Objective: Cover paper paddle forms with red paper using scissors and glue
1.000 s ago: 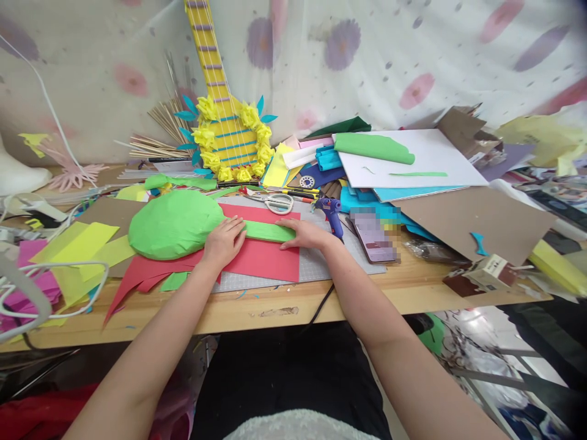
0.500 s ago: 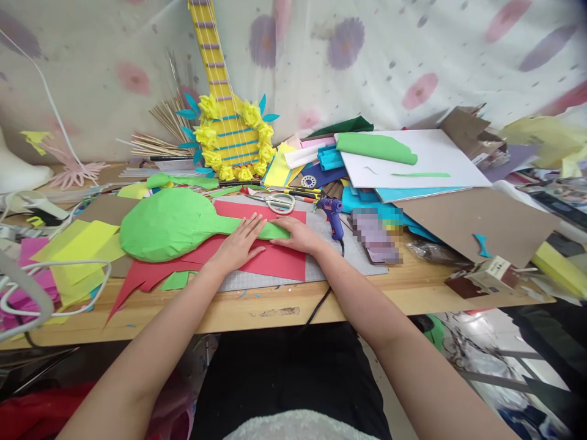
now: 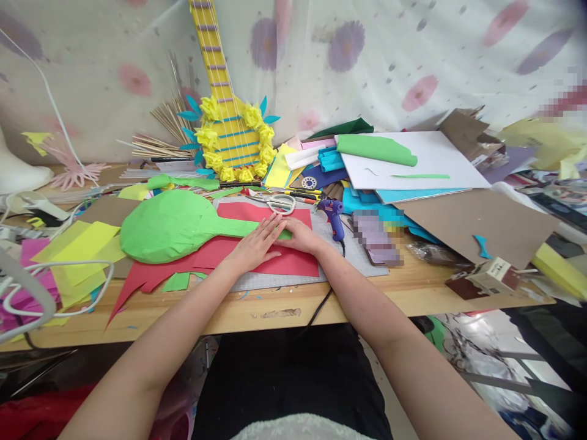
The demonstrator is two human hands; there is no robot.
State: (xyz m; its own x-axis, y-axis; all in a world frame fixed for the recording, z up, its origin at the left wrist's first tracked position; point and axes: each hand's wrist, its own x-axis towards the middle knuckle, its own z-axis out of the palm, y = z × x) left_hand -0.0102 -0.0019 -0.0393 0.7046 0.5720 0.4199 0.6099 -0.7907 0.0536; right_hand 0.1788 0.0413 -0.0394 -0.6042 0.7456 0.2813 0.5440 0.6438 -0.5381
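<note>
A lute-shaped form covered in green crepe paper (image 3: 169,227) lies on its side, round body to the left and narrow neck to the right. My left hand (image 3: 257,244) rests flat over the neck near its end, fingers stretched and thumb apart. My right hand (image 3: 300,235) is closed about the neck's right tip, its fingertips partly hidden by the left hand. Beneath the neck lies a red paper sheet (image 3: 293,264), on a grey cutting mat (image 3: 367,260). Green scraps (image 3: 177,282) lie in front of the body.
White-handled scissors (image 3: 282,205) and a blue glue gun (image 3: 336,220) lie behind and right of my hands. A yellow flower-trimmed paper instrument (image 3: 235,140) leans at the back. White board (image 3: 413,162), brown cardboard (image 3: 477,220) and a carton (image 3: 493,276) crowd the right; yellow sheets (image 3: 87,247) lie left.
My left hand has slid right along the green neck until it meets my right hand. The red sheet's right part has shifted slightly to the right. My right hand stays nearly in place.
</note>
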